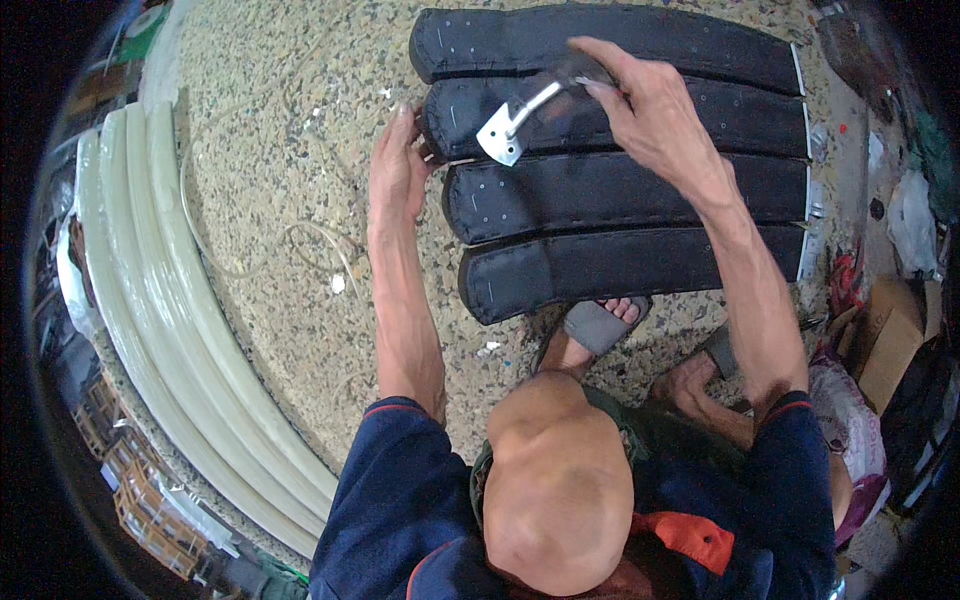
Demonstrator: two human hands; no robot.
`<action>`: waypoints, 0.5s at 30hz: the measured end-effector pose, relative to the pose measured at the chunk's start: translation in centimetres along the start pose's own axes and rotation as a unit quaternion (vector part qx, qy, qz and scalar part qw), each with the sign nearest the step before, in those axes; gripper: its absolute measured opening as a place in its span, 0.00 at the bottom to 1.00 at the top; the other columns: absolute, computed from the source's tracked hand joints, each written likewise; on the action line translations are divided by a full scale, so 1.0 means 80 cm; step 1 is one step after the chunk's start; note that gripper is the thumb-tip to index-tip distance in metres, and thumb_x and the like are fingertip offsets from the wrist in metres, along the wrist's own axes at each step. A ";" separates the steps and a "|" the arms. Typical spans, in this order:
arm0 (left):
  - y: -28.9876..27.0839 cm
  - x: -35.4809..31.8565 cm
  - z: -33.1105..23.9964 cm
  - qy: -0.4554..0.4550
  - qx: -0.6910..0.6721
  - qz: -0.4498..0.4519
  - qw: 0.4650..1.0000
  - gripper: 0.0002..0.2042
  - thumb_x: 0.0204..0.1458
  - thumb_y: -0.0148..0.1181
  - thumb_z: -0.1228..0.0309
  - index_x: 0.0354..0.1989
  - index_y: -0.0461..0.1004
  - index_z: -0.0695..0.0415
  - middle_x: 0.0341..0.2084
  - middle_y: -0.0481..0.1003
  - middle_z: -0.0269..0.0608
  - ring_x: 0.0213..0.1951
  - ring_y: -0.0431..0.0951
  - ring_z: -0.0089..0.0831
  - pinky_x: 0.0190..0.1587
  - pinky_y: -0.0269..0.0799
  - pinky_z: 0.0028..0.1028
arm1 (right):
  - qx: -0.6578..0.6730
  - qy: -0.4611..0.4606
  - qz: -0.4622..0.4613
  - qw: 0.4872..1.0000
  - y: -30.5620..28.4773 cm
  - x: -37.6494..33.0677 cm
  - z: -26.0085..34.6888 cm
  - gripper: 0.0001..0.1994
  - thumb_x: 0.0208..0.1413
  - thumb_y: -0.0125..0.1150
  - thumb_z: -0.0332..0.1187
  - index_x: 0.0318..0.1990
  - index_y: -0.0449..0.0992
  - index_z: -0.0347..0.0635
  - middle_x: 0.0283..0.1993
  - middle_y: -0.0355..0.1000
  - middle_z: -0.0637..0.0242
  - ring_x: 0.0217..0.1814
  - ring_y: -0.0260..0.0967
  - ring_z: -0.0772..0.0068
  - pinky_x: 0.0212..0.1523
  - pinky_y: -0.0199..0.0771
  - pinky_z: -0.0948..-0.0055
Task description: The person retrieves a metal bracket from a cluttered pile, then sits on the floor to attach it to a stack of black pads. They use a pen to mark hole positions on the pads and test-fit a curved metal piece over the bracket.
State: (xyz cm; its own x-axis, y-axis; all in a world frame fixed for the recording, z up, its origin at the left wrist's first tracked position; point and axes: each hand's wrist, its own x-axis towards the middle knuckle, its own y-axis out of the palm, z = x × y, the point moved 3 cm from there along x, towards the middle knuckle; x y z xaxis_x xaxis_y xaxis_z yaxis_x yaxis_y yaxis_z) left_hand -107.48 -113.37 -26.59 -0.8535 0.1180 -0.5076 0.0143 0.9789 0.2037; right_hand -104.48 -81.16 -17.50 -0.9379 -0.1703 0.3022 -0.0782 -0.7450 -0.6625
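Observation:
Four-sided black padded panels lie side by side on the speckled floor, among them the top panel, a second panel, a third panel and the lowest panel. Small metal dots and staples show on their faces. My right hand, above the upper panels, grips a shiny metal bracket by its dark, blurred end. The bracket has a bent rod and a flat plate with holes. My left hand is at the rounded left end of the second panel, fingers stretched upward; whether it touches the panel is hard to tell.
Long pale tubes in clear wrap curve along the left. A thin looped cord lies on the floor. My sandalled foot stands beside the lowest panel. At right are a cardboard box and a white plastic bag.

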 end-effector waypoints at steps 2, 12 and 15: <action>-0.001 0.003 0.000 -0.007 -0.012 0.011 1.000 0.33 0.74 0.50 0.49 0.74 0.62 0.64 0.64 0.73 0.51 0.61 0.77 0.44 0.62 0.74 0.52 | -0.040 -0.046 -0.005 0.998 0.009 0.021 -0.009 0.20 0.68 0.63 0.26 0.66 0.75 0.41 0.31 0.77 0.53 0.26 0.72 0.60 0.33 0.74 0.59; 0.015 -0.003 -0.001 0.003 0.005 0.033 0.999 0.35 0.60 0.67 0.70 0.75 0.62 0.63 0.63 0.76 0.44 0.61 0.80 0.38 0.61 0.79 0.46 | 0.020 -0.138 -0.071 0.988 0.063 0.072 -0.012 0.13 0.61 0.61 0.25 0.51 0.82 0.44 0.40 0.82 0.53 0.44 0.82 0.46 0.47 0.83 0.51; 0.016 0.001 0.000 0.008 -0.019 0.048 0.999 0.35 0.59 0.67 0.73 0.74 0.62 0.63 0.62 0.76 0.45 0.60 0.81 0.38 0.61 0.80 0.46 | 0.010 -0.131 -0.085 0.988 0.073 0.079 -0.014 0.13 0.61 0.60 0.24 0.51 0.82 0.43 0.41 0.82 0.54 0.45 0.82 0.46 0.48 0.84 0.52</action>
State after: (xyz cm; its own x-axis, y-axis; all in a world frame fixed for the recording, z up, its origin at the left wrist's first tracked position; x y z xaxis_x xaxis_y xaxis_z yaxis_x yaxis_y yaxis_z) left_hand -107.55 -112.09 -26.36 -0.8574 0.2076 -0.4709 0.0762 0.9561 0.2828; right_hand -111.20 -85.86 -20.22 -0.7926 -0.2009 0.5757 -0.2173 -0.7891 -0.5746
